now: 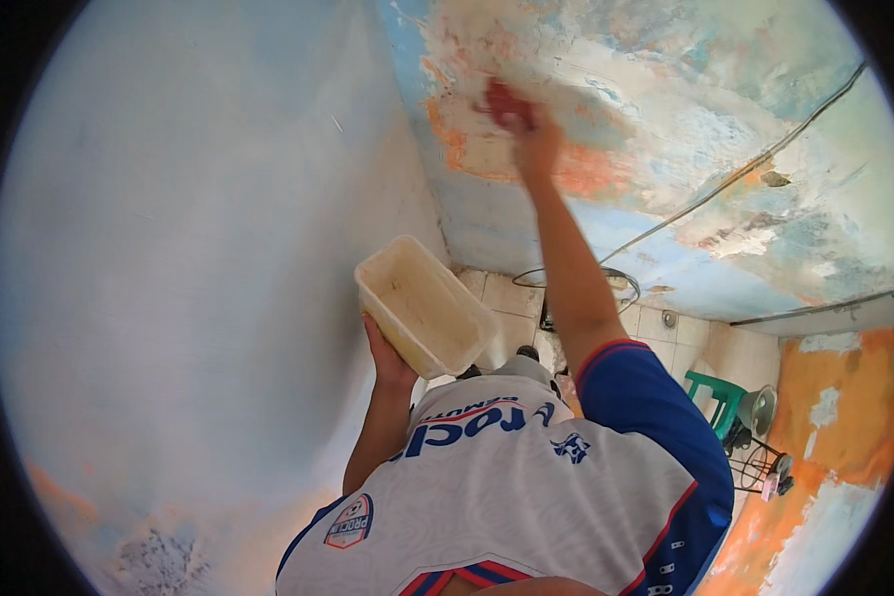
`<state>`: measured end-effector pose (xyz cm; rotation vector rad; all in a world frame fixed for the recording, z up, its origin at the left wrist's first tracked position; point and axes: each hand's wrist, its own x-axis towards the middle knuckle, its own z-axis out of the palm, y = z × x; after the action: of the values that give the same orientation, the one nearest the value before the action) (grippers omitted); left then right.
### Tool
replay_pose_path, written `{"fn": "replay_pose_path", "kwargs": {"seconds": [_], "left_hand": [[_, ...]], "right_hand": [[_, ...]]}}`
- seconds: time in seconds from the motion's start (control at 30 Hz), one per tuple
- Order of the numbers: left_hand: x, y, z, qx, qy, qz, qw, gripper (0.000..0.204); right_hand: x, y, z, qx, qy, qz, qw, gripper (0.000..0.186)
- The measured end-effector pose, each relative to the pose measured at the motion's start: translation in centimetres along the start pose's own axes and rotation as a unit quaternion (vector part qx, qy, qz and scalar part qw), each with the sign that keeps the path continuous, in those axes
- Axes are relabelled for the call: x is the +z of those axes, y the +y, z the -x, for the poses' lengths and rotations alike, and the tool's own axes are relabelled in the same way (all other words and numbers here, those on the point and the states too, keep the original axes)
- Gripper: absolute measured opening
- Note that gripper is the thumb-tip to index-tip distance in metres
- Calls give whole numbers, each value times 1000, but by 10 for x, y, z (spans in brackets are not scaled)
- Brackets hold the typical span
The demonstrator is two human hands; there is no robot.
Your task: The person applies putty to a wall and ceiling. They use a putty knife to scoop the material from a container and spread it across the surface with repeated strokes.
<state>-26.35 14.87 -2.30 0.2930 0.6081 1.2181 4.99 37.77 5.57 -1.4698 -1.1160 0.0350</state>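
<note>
Left hand (pixel 387 360) holding pale tub (pixel 425 306), right hand (pixel 534 139) pressing red tool (pixel 505 102) on peeling wall (pixel 666 119)

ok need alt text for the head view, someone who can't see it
A person's right hand presses a red tool against a peeling blue, orange and cream wall, while the left hand holds a cream rectangular plastic tub from below. A green stool stands on the tiled floor.

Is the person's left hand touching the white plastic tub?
Touching. In the head view the left hand grips the lower end of the white plastic tub from beneath, the fingers wrapped against its underside with no gap visible between them.
</note>
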Motion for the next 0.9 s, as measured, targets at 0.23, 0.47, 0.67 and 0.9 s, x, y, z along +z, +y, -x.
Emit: {"fn": "replay_pose_path", "kwargs": {"seconds": [0.23,0.47,0.67,0.9], "left_hand": [[1,1,3,-21,-17,37,999,75],[7,2,-9,-38,-47,3,998,76],[7,4,-16,-45,-23,9,999,76],[6,-4,-9,-64,-50,14,997,76]], "right_hand": [[-169,29,22,87,125,-44,987,22],[11,-34,29,11,-153,50,987,34],[-134,65,-20,41,76,-13,996,29],[-184,56,49,83,127,-76,986,25]]}}
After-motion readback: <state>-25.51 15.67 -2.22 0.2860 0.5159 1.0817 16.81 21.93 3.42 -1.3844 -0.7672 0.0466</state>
